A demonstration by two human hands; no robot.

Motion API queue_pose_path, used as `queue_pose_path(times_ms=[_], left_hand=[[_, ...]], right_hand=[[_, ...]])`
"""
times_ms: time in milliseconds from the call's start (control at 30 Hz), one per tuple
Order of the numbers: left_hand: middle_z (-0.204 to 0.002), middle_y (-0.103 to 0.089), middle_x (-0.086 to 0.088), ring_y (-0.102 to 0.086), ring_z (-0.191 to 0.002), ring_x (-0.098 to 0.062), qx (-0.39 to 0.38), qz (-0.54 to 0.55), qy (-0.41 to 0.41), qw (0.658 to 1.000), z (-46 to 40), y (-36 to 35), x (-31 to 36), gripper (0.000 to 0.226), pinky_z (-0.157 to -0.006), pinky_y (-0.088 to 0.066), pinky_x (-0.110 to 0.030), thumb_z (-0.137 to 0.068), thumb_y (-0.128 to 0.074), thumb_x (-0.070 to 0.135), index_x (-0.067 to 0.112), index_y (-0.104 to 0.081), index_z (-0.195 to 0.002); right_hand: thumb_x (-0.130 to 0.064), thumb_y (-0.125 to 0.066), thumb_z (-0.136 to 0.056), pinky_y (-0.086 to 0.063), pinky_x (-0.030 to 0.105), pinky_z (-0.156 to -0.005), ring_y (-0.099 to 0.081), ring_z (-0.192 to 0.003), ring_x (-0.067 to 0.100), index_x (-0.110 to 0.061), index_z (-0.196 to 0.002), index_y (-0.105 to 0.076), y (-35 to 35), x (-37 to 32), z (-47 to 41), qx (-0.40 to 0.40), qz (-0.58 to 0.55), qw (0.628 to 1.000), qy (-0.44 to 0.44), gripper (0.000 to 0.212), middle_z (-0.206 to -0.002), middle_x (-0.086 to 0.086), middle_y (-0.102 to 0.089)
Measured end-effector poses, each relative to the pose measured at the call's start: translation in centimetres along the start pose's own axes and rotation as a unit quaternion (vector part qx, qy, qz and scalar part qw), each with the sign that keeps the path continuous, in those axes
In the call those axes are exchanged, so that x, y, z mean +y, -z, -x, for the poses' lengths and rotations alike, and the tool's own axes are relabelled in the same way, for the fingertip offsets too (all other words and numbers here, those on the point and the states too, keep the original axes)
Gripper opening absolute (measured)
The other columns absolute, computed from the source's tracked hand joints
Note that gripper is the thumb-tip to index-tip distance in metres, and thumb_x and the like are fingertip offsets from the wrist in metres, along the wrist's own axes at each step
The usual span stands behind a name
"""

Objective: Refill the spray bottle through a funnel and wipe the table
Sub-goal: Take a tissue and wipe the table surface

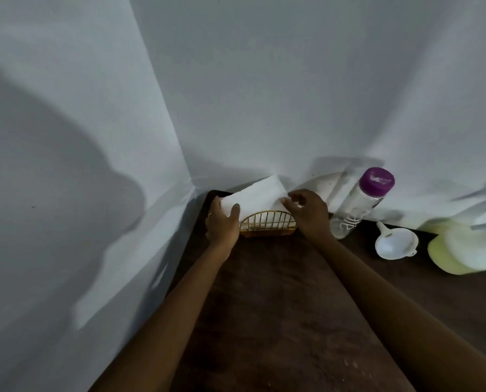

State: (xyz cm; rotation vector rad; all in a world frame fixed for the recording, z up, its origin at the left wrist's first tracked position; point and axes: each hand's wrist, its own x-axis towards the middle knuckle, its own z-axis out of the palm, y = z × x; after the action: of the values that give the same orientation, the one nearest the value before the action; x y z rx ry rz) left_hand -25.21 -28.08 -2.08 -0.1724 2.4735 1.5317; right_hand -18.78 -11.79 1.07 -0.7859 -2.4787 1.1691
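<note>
White napkins [253, 198] stand in a gold wire holder [267, 224] at the bench's [278, 306] far corner. The left hand [222, 222] grips their left edge; the right hand's [309, 212] fingers pinch the right. A funnel [395, 243] lies near a purple-capped bottle [360, 203].

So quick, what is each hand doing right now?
Left hand: grips the left end of the white paper napkin in the gold wire holder.
Right hand: pinches the napkin's right edge.
</note>
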Motion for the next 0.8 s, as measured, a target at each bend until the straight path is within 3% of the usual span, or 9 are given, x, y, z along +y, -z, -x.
queue_pose_path(times_ms=[167,367,467,567,667,800], left_hand=[[-0.122,-0.062,-0.008,-0.058,-0.11,-0.026,0.039,0.073,-0.01,0.997,-0.4,0.0,-0.5,0.037,-0.095,-0.049,-0.045,-0.091,-0.056,0.023,0.013,-0.056,-0.126],[-0.103,-0.068,-0.007,-0.063,-0.097,-0.021,0.076,0.191,0.003,0.979,-0.7,0.2,-0.6,0.017,-0.077,-0.048,-0.026,-0.09,-0.058,0.011,0.009,-0.067,-0.104],[-0.099,-0.068,-0.004,-0.063,-0.092,-0.017,0.09,0.195,0.003,0.977,-0.6,0.5,-0.7,0.013,-0.078,-0.048,-0.027,-0.09,-0.06,0.01,0.011,-0.068,-0.099],[-0.097,-0.069,-0.004,-0.062,-0.089,-0.015,0.104,0.194,-0.005,0.975,-0.6,0.6,-0.6,0.013,-0.078,-0.049,-0.028,-0.09,-0.059,0.011,0.011,-0.069,-0.099],[-0.098,-0.069,-0.004,-0.063,-0.09,-0.015,0.107,0.203,-0.014,0.973,-0.6,0.8,-0.5,0.012,-0.08,-0.05,-0.029,-0.09,-0.059,0.008,0.011,-0.068,-0.097],[-0.099,-0.069,-0.004,-0.063,-0.091,-0.016,0.104,0.211,-0.01,0.972,-0.7,1.1,-0.6,0.01,-0.079,-0.049,-0.027,-0.091,-0.059,0.008,0.013,-0.066,-0.095]], right_hand=[[-0.016,-0.066,-0.085,-0.043,0.022,-0.075,-0.06,-0.084,0.014,-0.01,-0.088,-0.071,-0.1,-0.3,-0.2,0.049,-0.047,0.998,0.012,0.008,-0.089,0.002,-0.068],[-0.016,-0.062,-0.088,-0.047,0.024,-0.073,-0.057,-0.078,0.008,-0.011,-0.091,-0.066,0.4,0.4,0.3,0.058,-0.098,0.993,-0.038,0.007,-0.088,0.0,-0.065],[-0.017,-0.062,-0.088,-0.044,0.012,-0.067,-0.055,-0.074,0.001,-0.013,-0.092,-0.064,0.7,0.6,0.7,0.068,-0.115,0.989,-0.068,0.005,-0.084,-0.006,-0.062],[-0.016,-0.062,-0.088,-0.046,0.015,-0.068,-0.057,-0.075,0.007,-0.014,-0.09,-0.064,0.8,0.6,1.0,0.071,-0.125,0.986,-0.08,0.003,-0.082,-0.005,-0.062],[-0.014,-0.063,-0.088,-0.038,0.0,-0.058,-0.053,-0.069,-0.003,-0.01,-0.091,-0.064,1.0,0.6,1.3,0.085,-0.133,0.984,-0.082,0.005,-0.081,-0.004,-0.061],[-0.014,-0.061,-0.089,-0.034,-0.003,-0.056,-0.051,-0.068,-0.004,-0.007,-0.093,-0.064,1.4,0.4,1.7,0.11,-0.146,0.979,-0.088,0.008,-0.082,-0.003,-0.061]])
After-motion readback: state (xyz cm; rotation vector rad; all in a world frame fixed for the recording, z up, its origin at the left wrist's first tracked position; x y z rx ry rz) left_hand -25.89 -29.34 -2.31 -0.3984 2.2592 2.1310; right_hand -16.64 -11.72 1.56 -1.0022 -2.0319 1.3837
